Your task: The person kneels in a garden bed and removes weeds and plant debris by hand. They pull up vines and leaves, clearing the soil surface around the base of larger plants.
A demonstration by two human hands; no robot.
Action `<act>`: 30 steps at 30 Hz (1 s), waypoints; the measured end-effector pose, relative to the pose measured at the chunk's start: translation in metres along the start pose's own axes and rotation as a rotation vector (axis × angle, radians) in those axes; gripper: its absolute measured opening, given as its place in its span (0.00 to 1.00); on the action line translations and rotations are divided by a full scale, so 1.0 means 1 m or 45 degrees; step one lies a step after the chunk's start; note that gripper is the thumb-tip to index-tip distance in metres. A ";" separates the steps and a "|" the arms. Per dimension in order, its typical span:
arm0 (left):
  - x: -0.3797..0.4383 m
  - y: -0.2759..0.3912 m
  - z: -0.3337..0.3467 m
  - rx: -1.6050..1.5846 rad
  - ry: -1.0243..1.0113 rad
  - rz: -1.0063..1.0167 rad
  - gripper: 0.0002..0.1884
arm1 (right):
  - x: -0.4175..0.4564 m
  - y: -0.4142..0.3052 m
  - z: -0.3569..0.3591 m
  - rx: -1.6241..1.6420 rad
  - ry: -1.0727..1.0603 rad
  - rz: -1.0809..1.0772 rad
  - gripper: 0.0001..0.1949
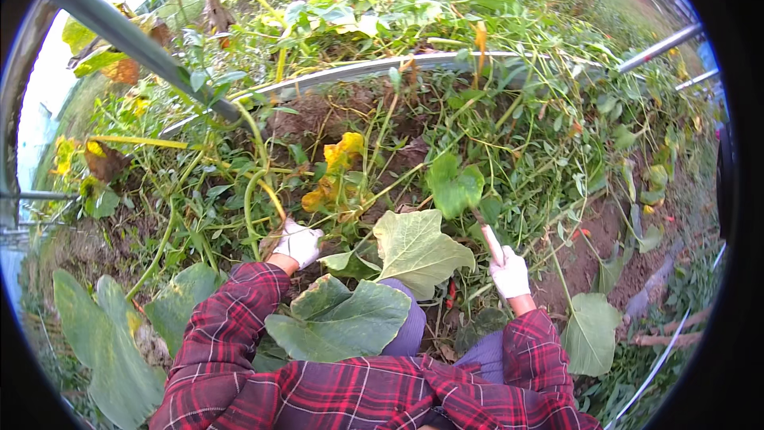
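My left hand (298,243), in a white glove, is among the weeds and squash-type vines at left of centre. Its fingers are bent beside a yellowish stem (271,194) and a brown withered bit; whether they grip either cannot be told. My right hand (510,275), gloved too, is closed around the pale handle (493,245) of a hand tool that points up and left. The tool's dark end goes in behind leaves, so its kind is hidden. Between my hands spreads a large pale green leaf (418,251), and a darker broad leaf (340,319) lies over my lap.
A metal pipe (143,42) slants down from the upper left. Behind the weeds runs a curved metal rail (370,71). Another pipe (659,48) juts in at upper right. Bare soil (597,239) shows right of my right hand. A yellow withered leaf (343,152) stands ahead.
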State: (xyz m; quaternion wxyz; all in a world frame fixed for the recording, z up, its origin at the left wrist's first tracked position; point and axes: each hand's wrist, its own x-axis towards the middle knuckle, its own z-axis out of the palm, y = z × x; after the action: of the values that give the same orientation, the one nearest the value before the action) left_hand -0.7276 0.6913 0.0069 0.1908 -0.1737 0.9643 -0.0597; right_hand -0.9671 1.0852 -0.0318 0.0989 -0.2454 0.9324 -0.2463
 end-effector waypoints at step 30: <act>0.009 -0.009 0.094 -0.254 0.036 -0.032 0.16 | 0.098 -0.173 0.029 -0.303 -0.236 -0.572 0.06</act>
State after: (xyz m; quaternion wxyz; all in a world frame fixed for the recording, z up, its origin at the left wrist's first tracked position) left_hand -0.6958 0.6756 -0.0812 0.1580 -0.2031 0.9658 0.0317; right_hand -0.9722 0.8925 0.0246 0.0971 -0.4774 0.8640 -0.1271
